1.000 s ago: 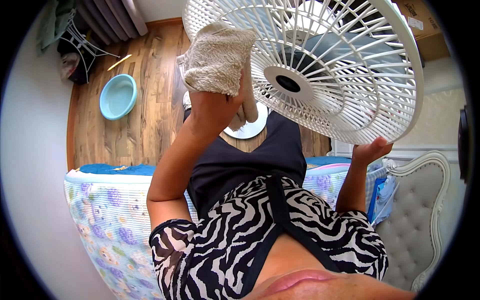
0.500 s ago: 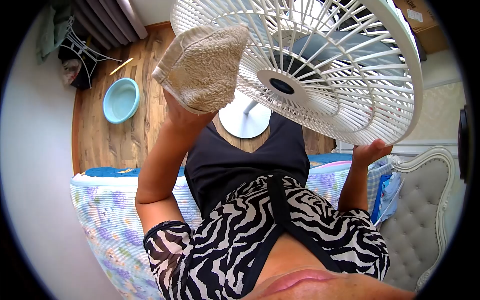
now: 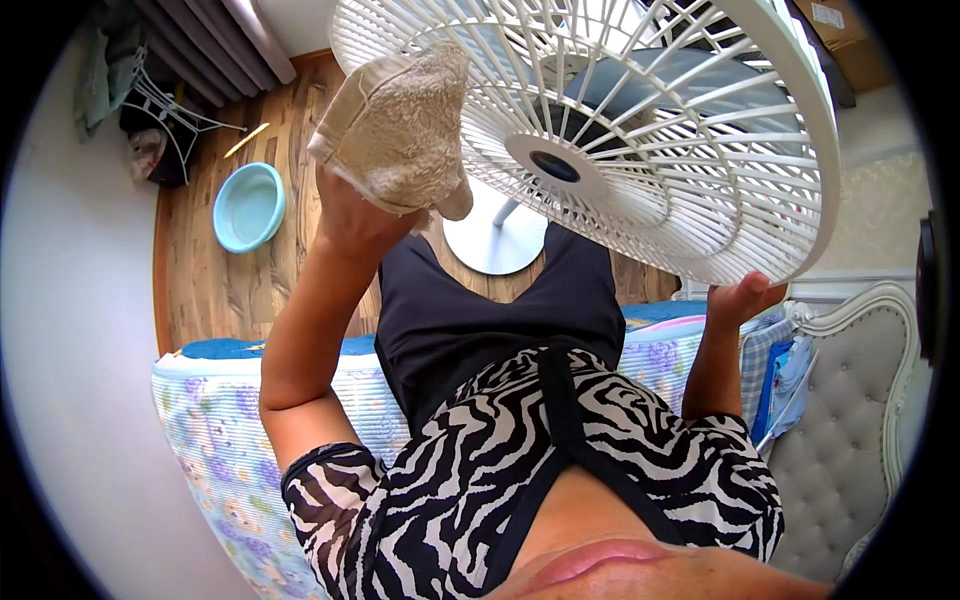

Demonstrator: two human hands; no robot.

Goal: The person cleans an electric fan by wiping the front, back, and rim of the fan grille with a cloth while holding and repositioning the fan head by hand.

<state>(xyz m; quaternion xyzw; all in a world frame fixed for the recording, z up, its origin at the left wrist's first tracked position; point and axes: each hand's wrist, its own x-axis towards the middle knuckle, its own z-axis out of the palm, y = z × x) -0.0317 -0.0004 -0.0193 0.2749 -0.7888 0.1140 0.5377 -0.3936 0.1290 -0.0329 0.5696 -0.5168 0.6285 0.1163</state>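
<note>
My left hand (image 3: 358, 218) is raised at the near left side of a white fan (image 3: 590, 190). A folded beige terry cloth (image 3: 400, 130) is in its grip and hides most of the fingers. The cloth overlaps the left part of the fan's round grille. At the lower right rim, my right hand (image 3: 742, 302) holds the edge of the grille, thumb on the near side and the other fingers mostly hidden. Behind the spokes, grey-blue blades show. The fan's round white base (image 3: 495, 245) stands on the floor between my legs.
A light blue basin (image 3: 249, 208) sits on the wooden floor (image 3: 200, 300) at left, near a white metal rack (image 3: 170, 110). I sit on a flowered bed (image 3: 230, 440). A tufted headboard (image 3: 850, 430) rises at right, and a cardboard box (image 3: 845, 50) is at upper right.
My left hand and the cloth have shifted slightly left, off part of the grille. The cloth's lower edge now hangs differently. My right hand keeps its place on the rim.
</note>
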